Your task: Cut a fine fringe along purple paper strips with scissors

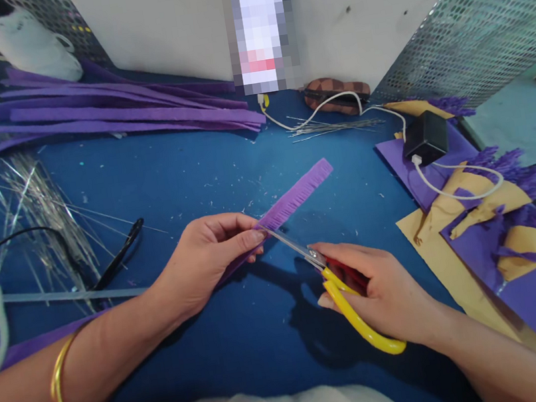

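Observation:
My left hand (219, 248) pinches a long purple crepe-paper strip (300, 193) between thumb and fingers. The strip's far end sticks out up and to the right, its lower edge cut into a fine fringe. Behind the hand, the rest of the strip trails down to the left, partly hidden by my forearm. In my right hand (370, 280) is a pair of scissors (353, 316) with yellow handles. Their blades point up-left and meet the strip's edge right beside my left thumb. Whether the blades are parted is hard to make out.
Purple paper strips (133, 110) lie at the back left, near thin metal wires (48, 213) and black-armed glasses (119, 253). A pixelated phone (259, 27) stands at the back, its cable running to a black power block (424, 137). Wrapped purple flower bunches (513, 191) fill the right side.

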The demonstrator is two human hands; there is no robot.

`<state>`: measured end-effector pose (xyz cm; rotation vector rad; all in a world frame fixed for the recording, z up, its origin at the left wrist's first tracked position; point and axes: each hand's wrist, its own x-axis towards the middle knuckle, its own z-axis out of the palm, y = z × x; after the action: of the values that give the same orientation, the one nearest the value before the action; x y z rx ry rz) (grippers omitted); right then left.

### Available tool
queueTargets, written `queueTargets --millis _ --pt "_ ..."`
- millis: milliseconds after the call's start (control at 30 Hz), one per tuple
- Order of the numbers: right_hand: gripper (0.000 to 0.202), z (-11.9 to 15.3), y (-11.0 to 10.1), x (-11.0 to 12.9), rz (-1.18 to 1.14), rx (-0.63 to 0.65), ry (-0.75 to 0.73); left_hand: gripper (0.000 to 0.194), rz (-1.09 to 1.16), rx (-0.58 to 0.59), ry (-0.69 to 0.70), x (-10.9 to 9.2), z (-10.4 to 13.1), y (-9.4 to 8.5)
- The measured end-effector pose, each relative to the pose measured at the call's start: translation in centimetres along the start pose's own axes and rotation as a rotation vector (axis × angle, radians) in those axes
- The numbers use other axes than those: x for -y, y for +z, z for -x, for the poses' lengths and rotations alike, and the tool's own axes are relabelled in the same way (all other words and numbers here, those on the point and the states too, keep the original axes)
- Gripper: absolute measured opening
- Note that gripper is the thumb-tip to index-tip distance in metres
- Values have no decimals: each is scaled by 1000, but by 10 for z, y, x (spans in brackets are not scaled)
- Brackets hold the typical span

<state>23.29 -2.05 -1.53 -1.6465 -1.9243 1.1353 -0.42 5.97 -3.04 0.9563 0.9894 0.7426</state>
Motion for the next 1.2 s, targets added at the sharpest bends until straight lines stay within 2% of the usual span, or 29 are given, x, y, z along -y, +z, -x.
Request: queueTargets --millis 133,467,867,1200 --pt "46 2 0 -1 48 -15 -13 7 40 -32 7 0 0 0" --pt "46 1 2 -1 55 -27 -52 8 17 -21 15 0 0 1" --pt "36 2 0 -1 69 -21 -129 7 36 -32 16 1 0 1" --pt "45 2 3 -5 66 -35 -103 9 31 -17 23 1 0 1"
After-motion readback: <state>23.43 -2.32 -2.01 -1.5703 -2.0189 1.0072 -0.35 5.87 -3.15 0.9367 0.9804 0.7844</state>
